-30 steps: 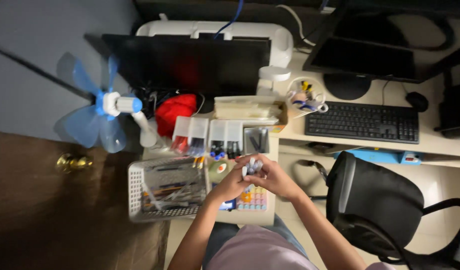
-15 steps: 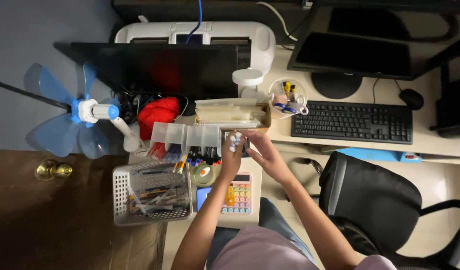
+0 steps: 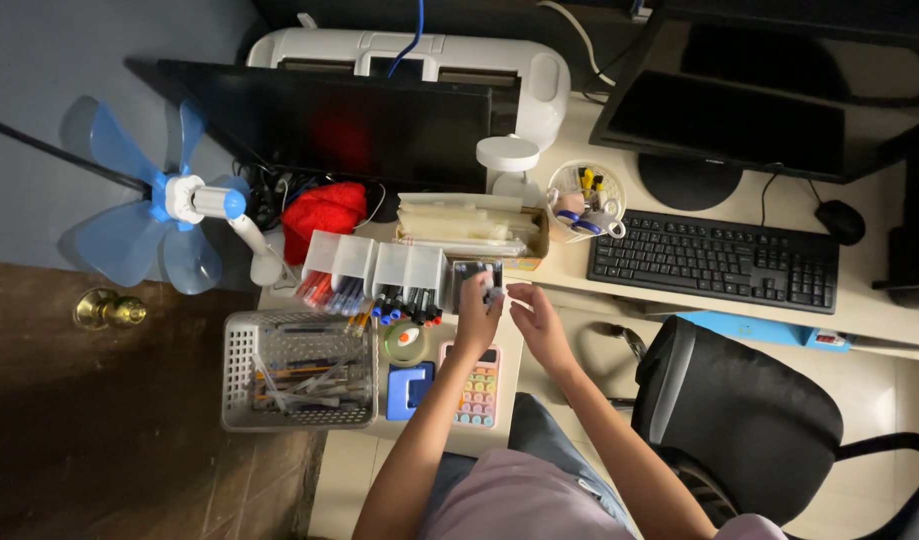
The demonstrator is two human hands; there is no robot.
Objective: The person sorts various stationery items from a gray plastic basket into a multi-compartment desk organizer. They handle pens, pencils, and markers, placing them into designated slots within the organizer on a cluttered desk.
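Observation:
My left hand (image 3: pixel 476 318) reaches forward over the narrow side table and pinches a small white object (image 3: pixel 494 293) at the rightmost of a row of white organiser bins (image 3: pixel 476 272). My right hand (image 3: pixel 535 316) hovers just right of it with its fingers apart, holding nothing. The bins further left (image 3: pixel 371 268) hold coloured markers and pens. A pastel-keyed calculator (image 3: pixel 476 392) lies under my left forearm.
A mesh basket (image 3: pixel 297 372) of pens, a blue pad (image 3: pixel 410 388) and a tape roll (image 3: pixel 406 342) sit left of the calculator. Behind the bins stand a cardboard box (image 3: pixel 471 226), a red cloth (image 3: pixel 322 211) and a blue fan (image 3: pixel 194 201). Keyboard (image 3: pixel 714 262), cup (image 3: pixel 584 205) and chair (image 3: pixel 749 400) lie right.
My hands have moved from above the calculator forward to the rightmost bin. The small object, held by both hands before, is now in the left hand alone; the right has come off it.

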